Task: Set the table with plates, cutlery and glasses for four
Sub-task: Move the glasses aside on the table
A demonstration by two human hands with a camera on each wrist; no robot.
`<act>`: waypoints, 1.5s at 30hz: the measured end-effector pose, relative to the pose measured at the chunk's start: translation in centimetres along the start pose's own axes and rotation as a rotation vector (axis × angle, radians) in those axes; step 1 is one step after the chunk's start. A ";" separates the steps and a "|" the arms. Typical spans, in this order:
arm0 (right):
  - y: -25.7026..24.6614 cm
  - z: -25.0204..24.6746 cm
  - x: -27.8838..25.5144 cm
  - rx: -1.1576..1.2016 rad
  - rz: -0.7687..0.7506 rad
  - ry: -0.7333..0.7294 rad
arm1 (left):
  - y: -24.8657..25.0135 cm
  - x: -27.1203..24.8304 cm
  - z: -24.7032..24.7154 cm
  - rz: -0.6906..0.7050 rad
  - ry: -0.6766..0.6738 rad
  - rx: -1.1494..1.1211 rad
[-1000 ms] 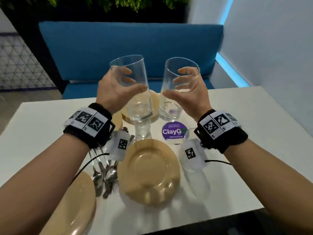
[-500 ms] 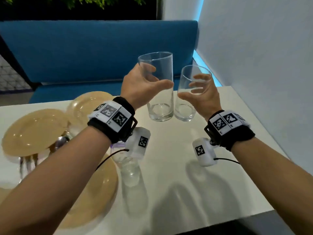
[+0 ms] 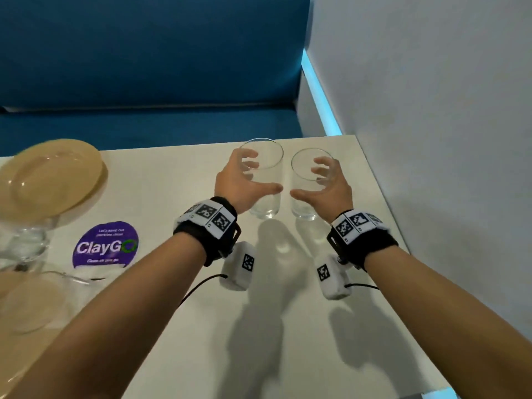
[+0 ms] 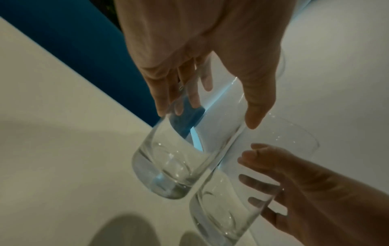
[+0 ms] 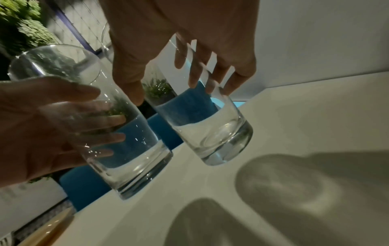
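Plate [image 3: 93,171], sticker [image 3: 105,244] (purple) left of glasses [image 3: 266,205]

Three clear glasses: left glass [image 3: 270,174] and right glass [image 3: 302,175] side by side at upper centre, blurred glass [image 3: 27,243] at the left edge. Two tan plates for certain: upper plate [image 3: 51,174] at upper left, lower plate [image 3: 31,306], blurred, at lower left. One purple sticker [image 3: 105,246], one tabletop [image 3: 172,182], two hands: left hand [image 3: 239,182] and right hand [image 3: 328,192].

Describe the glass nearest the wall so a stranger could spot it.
At the far corner of the white table, beside the grey wall, two clear glasses stand side by side. It is the glass the right hand holds, nearest the wall; the left hand holds the other glass.
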State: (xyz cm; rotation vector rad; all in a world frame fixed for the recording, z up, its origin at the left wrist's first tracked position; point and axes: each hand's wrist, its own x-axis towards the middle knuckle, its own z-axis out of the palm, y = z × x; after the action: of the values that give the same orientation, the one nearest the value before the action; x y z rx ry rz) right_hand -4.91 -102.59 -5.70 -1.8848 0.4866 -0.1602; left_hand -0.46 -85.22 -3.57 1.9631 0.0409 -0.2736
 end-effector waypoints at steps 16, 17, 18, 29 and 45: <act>4.1 -2.4 7.5 -0.010 0.073 0.023 | -1.1 6.2 6.0 -0.075 0.003 0.105; 4.0 -2.4 7.8 -0.012 0.069 0.020 | -1.1 6.4 6.0 -0.073 0.004 0.116; 3.8 -2.4 8.1 -0.017 0.063 0.020 | -1.0 6.7 6.1 -0.071 0.008 0.122; 3.6 -1.6 9.9 -0.012 0.060 0.015 | 0.3 8.2 7.6 -0.051 -0.005 0.164; -4.5 6.3 -2.5 -0.227 -0.534 0.048 | 1.5 -1.8 -6.9 0.122 0.215 0.084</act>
State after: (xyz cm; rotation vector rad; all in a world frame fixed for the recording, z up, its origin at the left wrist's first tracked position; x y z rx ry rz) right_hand -3.91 -94.83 -3.53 -2.2052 0.0199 -0.5209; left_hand -0.74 -79.37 0.76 2.0622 0.0500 0.0166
